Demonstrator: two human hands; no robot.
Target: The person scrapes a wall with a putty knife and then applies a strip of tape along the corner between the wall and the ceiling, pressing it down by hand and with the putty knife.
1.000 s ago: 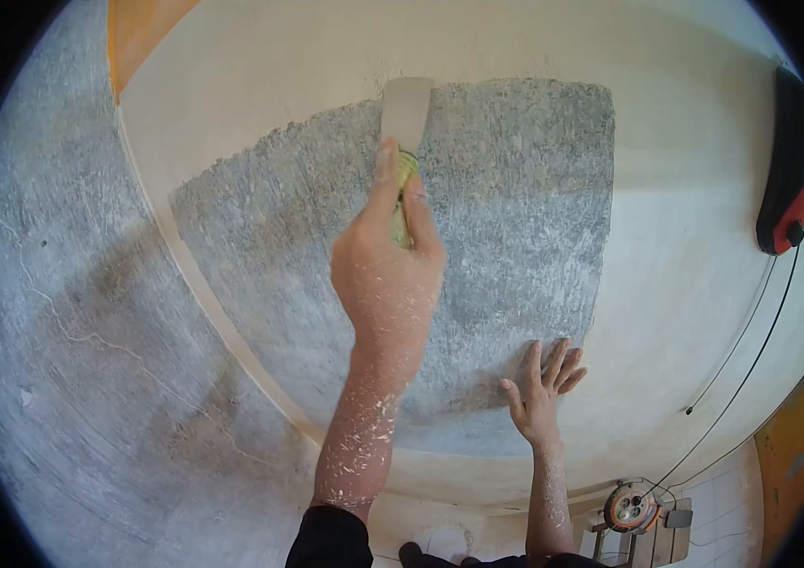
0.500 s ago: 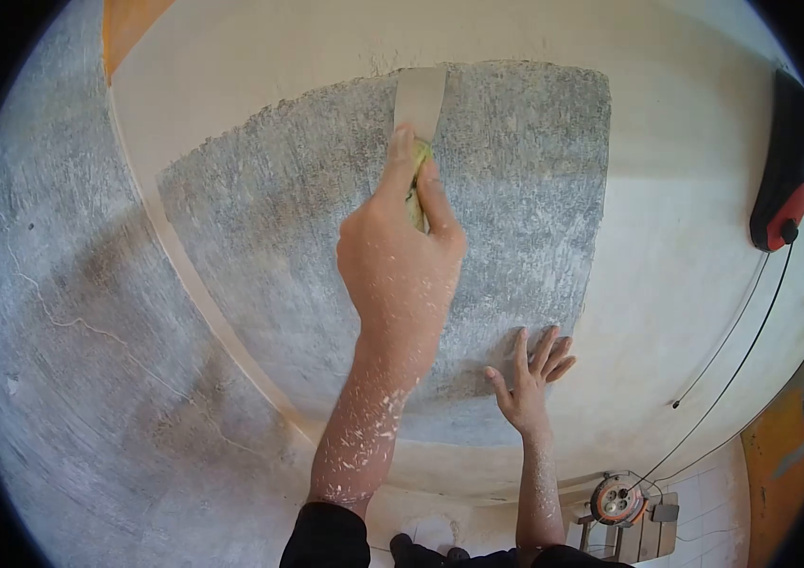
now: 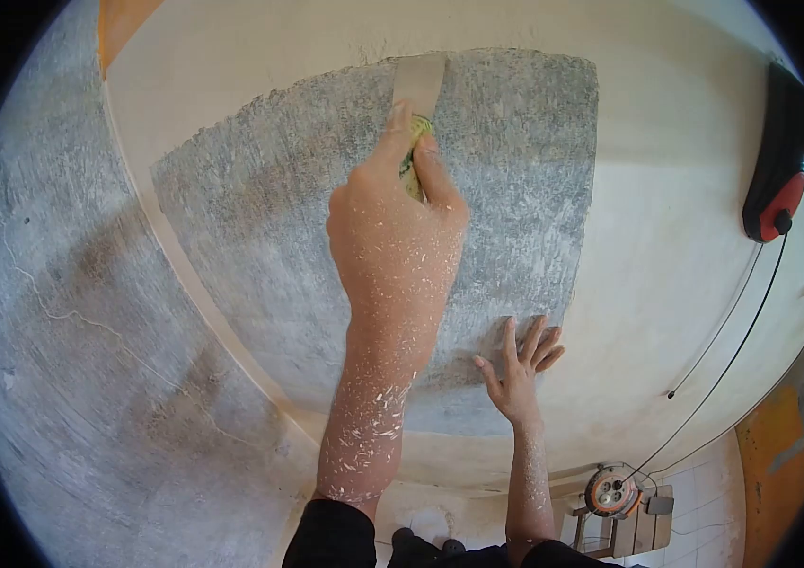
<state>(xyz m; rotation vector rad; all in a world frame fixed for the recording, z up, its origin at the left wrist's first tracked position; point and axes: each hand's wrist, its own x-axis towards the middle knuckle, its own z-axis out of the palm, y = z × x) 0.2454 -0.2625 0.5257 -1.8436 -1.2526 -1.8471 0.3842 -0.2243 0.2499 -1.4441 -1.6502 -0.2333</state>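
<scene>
My left hand (image 3: 397, 227), its back and forearm dotted with pale flakes, is closed around the yellow-green handle (image 3: 411, 175) of a putty knife. The wide, flat blade (image 3: 419, 80) points up the wall. Its tip lies at the upper edge of a rough grey patch (image 3: 525, 151), where the cream paint (image 3: 487, 26) begins. Lower on the right, my right hand (image 3: 517, 388) rests on the wall with fingers spread, across the patch's lower right border. It holds nothing, and flakes cling to that forearm too.
A black and red device (image 3: 780, 180) sits at the right, with a black cord (image 3: 719, 355) hanging below. An orange cable reel (image 3: 613, 492) stands by a small wooden stool (image 3: 643, 530). At left, a grey wall (image 3: 70, 379) meets this one along a corner.
The whole view has shifted slightly. My left hand has pushed a little upward with the putty knife, its blade still at the patch's upper edge. My right hand stays on the wall.
</scene>
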